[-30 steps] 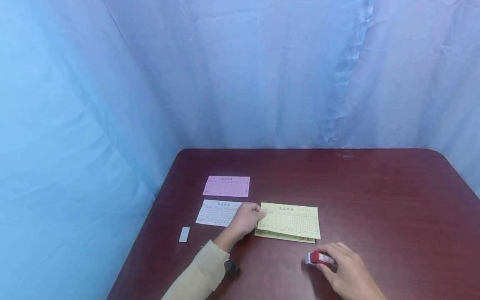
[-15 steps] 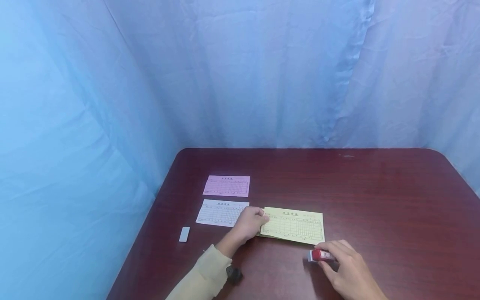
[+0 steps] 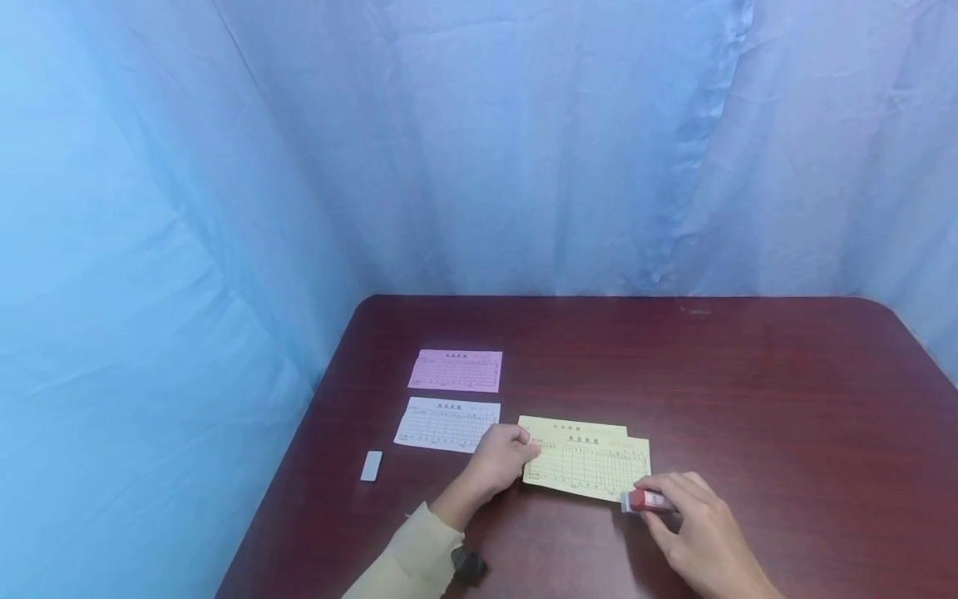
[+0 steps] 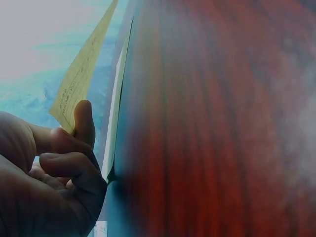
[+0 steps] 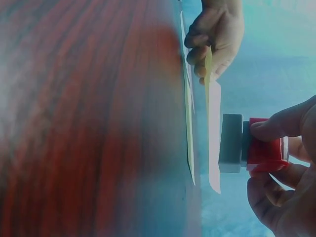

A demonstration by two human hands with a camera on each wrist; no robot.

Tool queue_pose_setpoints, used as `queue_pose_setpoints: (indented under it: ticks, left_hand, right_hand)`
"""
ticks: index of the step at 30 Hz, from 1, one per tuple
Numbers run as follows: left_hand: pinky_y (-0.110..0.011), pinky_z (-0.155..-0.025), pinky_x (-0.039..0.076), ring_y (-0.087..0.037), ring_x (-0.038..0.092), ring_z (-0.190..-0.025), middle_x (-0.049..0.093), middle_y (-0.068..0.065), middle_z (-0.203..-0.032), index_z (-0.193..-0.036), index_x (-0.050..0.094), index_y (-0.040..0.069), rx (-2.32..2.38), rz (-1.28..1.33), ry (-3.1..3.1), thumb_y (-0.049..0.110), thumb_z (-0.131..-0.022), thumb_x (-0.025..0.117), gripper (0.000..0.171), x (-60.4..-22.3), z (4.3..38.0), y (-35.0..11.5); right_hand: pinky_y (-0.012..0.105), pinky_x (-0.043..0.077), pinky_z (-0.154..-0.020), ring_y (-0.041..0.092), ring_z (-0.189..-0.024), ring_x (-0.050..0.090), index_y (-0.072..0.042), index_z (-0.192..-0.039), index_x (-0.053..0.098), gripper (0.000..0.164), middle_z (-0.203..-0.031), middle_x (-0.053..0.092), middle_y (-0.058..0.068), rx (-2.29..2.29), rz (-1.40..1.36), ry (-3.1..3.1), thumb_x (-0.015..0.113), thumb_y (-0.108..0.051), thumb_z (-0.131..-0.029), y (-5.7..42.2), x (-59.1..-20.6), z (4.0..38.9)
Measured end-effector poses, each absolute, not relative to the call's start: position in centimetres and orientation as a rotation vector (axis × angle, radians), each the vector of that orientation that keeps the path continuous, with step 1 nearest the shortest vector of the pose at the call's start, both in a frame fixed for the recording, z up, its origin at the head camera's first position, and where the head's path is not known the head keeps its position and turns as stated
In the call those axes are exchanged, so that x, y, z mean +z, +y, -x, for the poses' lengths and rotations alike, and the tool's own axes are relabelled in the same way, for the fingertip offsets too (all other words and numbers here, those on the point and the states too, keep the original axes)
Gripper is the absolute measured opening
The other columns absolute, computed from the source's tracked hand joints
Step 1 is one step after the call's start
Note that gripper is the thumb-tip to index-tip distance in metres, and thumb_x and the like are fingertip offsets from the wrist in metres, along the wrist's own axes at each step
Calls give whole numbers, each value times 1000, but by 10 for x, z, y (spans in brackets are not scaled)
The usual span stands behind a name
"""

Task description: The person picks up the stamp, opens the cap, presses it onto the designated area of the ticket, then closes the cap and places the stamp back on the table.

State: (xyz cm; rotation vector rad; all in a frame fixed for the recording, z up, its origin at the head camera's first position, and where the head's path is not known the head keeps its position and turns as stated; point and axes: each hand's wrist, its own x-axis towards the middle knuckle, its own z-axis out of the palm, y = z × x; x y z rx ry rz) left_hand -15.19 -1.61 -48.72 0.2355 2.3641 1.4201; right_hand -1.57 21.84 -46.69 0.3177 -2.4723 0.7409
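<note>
My left hand (image 3: 503, 457) pinches the left end of a yellow printed form slip (image 3: 584, 470) between thumb and fingers. This slip is raised off the table; in the left wrist view the yellow slip (image 4: 81, 76) slants upward from the fingertips. Under it a second yellow slip (image 3: 572, 423) lies on the table, mostly hidden, its far edge showing. My right hand (image 3: 699, 524) grips a red stamp (image 3: 651, 500) on its side near the raised slip's lower right corner. From the right wrist, the stamp's grey end (image 5: 231, 143) appears right beside the raised slip (image 5: 214, 140).
Left of the yellow slips lies a white form slip (image 3: 441, 424), partly behind the left hand. A pink form slip (image 3: 456, 371) lies beyond it. Nearer the table's left edge is a small white flat block (image 3: 371, 466). Blue curtains (image 3: 524, 150) enclose the dark red table (image 3: 763, 374).
The raised yellow slip has come nearer and to the right with my left hand, baring the lower slip's far edge. My right hand and the stamp have shifted slightly up and right.
</note>
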Motion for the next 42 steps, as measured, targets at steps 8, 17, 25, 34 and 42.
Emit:
queue_pose_setpoints:
  ticks: [8, 17, 25, 34, 42]
  left_hand:
    - [-24, -42, 36, -11, 45, -47, 51, 0, -58, -70, 59, 8, 1411, -239, 2350, 9, -87, 66, 18, -489, 146, -19]
    - [-24, -41, 35, -11, 44, -46, 49, -1, -55, -69, 59, 8, 1391, -232, 2334, 9, -87, 66, 19, -486, 138, -19]
    - [-25, -44, 37, -11, 46, -49, 51, 0, -58, -68, 58, 7, 1355, -268, 2365, 9, -85, 68, 20, -487, 132, -21]
    - [-30, -57, 43, -14, 50, -61, 55, 1, -65, -65, 59, 7, 1328, -316, 2444, 9, -83, 70, 21, -486, 126, -27]
    - [-29, -55, 41, -13, 49, -60, 53, 2, -62, -63, 58, 8, 1300, -299, 2482, 9, -82, 70, 22, -482, 120, -31]
  right_hand:
    - [13, 38, -76, 6, -85, 53, -19, -93, 68, 41, -90, 62, -16, 736, -331, -2457, 82, -2, -59, 220, -470, 18]
    - [16, 39, -73, 6, -84, 53, -21, -92, 67, 42, -89, 61, -16, 733, -323, -2483, 81, 0, -59, 219, -468, 18]
    - [17, 39, -72, 5, -84, 53, -17, -93, 68, 43, -89, 61, -17, 725, -353, -2490, 79, 2, -56, 219, -470, 16]
    - [16, 40, -71, 3, -82, 54, -17, -90, 67, 42, -88, 61, -19, 712, -382, -2513, 80, 1, -54, 215, -470, 14]
    - [14, 39, -73, 3, -82, 54, -21, -88, 66, 43, -89, 60, -21, 705, -423, -2557, 83, -2, -53, 211, -472, 13]
